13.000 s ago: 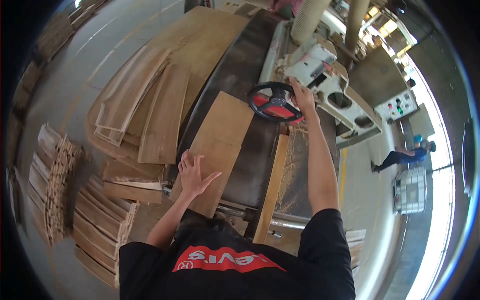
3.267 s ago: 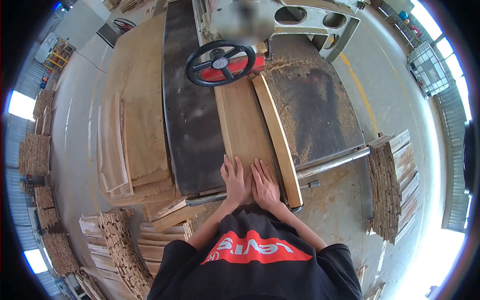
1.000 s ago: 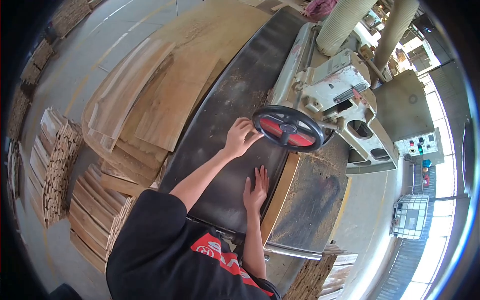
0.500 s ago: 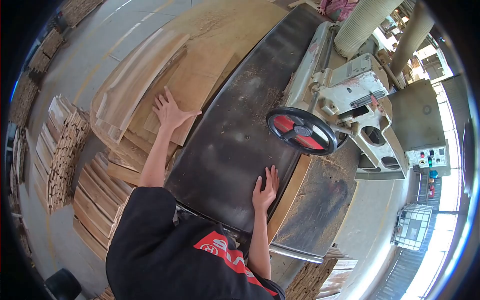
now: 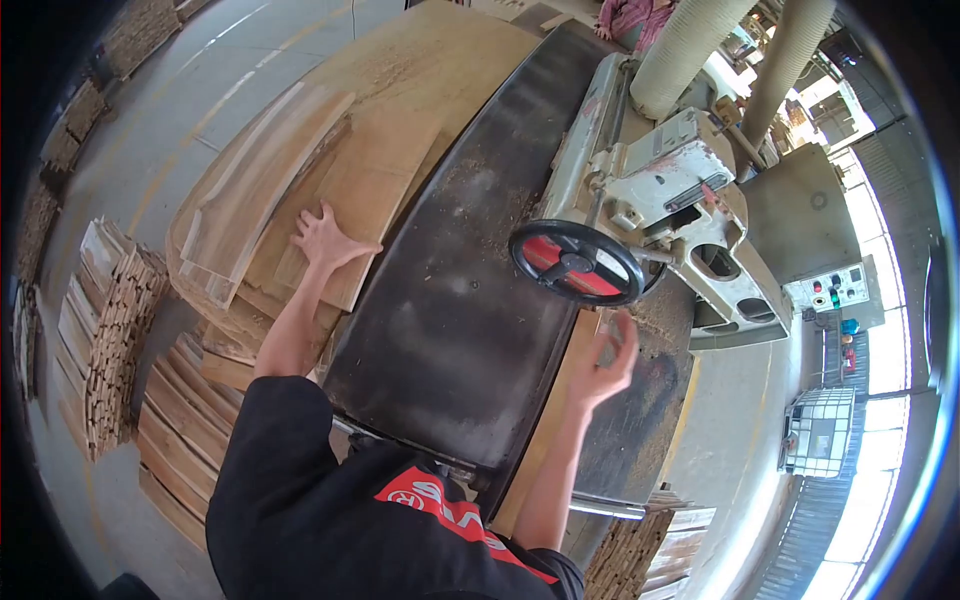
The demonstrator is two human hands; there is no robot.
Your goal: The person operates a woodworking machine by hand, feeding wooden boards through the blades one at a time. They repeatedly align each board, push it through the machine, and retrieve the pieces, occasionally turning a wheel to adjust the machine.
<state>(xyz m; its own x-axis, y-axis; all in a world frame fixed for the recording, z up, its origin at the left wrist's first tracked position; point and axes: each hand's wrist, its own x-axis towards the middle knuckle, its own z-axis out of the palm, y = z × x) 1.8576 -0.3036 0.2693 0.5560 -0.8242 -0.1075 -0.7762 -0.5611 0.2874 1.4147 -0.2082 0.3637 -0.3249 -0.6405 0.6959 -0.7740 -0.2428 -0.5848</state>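
My left hand point(image 5: 326, 242) lies with fingers spread on a flat wooden board point(image 5: 375, 165), its thumb by the board's right edge. Pale rough-edged planks point(image 5: 255, 180) lie beside it on the left. Over the wooden fence strip point(image 5: 560, 390), my right hand point(image 5: 606, 365) is raised with fingers apart and slightly curled, and I see nothing in it. Just above that hand is the machine's black and red handwheel point(image 5: 577, 263); they look apart. Between my hands stretches the dark machine table point(image 5: 440, 330), dusted with sawdust.
The white machine head point(image 5: 660, 170) and a ribbed dust hose point(image 5: 685, 55) stand at the upper right. A control box point(image 5: 835, 290) with buttons is farther right. Stacked planks point(image 5: 125, 340) stand on the left floor. Another person point(image 5: 635, 20) is at the table's far end.
My right hand has lifted off the dark table and moved right, over the fence strip near the handwheel. My left hand stays spread on the board. The whole view has shifted slightly.
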